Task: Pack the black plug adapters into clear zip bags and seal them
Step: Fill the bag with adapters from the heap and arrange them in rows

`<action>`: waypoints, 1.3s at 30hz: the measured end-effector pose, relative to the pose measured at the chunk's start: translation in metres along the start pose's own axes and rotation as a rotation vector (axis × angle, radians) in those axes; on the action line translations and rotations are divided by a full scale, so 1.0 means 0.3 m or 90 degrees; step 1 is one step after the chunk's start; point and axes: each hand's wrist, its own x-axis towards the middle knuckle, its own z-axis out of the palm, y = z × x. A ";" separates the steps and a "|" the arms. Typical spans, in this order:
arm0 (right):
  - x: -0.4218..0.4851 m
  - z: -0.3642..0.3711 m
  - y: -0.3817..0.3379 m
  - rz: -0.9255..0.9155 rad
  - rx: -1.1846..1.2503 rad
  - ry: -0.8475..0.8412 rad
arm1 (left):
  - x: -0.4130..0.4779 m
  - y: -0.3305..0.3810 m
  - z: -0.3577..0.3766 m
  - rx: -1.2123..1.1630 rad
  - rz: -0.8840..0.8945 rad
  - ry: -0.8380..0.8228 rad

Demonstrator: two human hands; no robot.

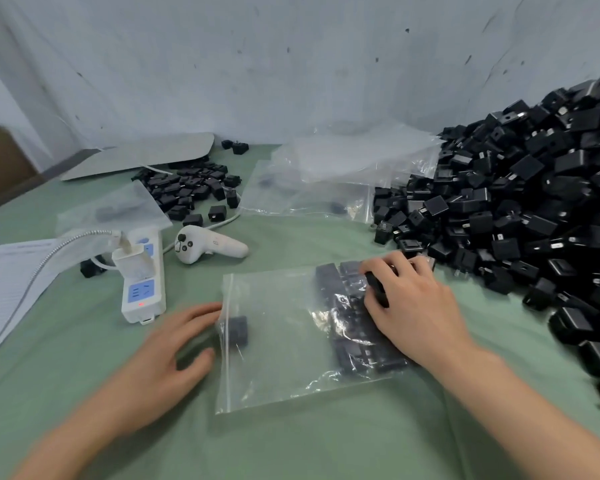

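Observation:
A clear zip bag lies flat on the green cloth, its zip mouth to the left. Rows of black plug adapters fill its right end, and a single adapter sits just inside the mouth. My left hand lies at the mouth, blurred, with straight fingers touching the bag's edge beside that adapter. My right hand rests on the packed rows, its thumb and forefinger curled round one black adapter. A large heap of loose black adapters rises on the right.
Empty clear bags lie at the back. A smaller pile of adapters sits back left beside a grey board. A white power strip, a white controller and papers lie to the left.

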 end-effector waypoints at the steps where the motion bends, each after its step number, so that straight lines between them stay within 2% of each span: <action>1: 0.000 0.001 0.000 0.000 0.002 -0.001 | 0.006 0.001 0.006 0.004 0.021 0.003; 5: 0.001 -0.001 0.000 0.002 0.015 -0.018 | 0.063 0.032 0.039 0.024 0.036 0.037; 9: 0.001 -0.005 -0.005 0.009 0.016 -0.031 | 0.135 0.064 0.070 0.130 0.050 0.036; 13: 0.002 -0.011 -0.008 0.010 0.010 -0.038 | 0.169 0.062 0.085 0.109 0.042 0.042; 17: 0.003 -0.016 -0.009 0.007 0.007 -0.045 | 0.225 0.091 0.103 0.166 0.038 0.059; 21: 0.003 -0.020 -0.008 0.003 0.009 -0.047 | 0.281 0.125 0.144 0.136 0.041 0.078; 24: 0.004 -0.023 -0.012 0.003 0.011 -0.051 | 0.304 0.135 0.171 0.128 0.059 0.110; 32: 0.006 -0.022 -0.010 0.000 0.016 -0.044 | 0.362 0.164 0.208 0.252 0.099 0.202; 35: 0.005 -0.018 -0.006 -0.001 0.016 -0.040 | 0.369 0.164 0.210 0.237 0.101 0.192; 39: 0.002 -0.017 -0.003 0.000 0.021 -0.042 | 0.352 0.147 0.185 0.146 0.131 0.142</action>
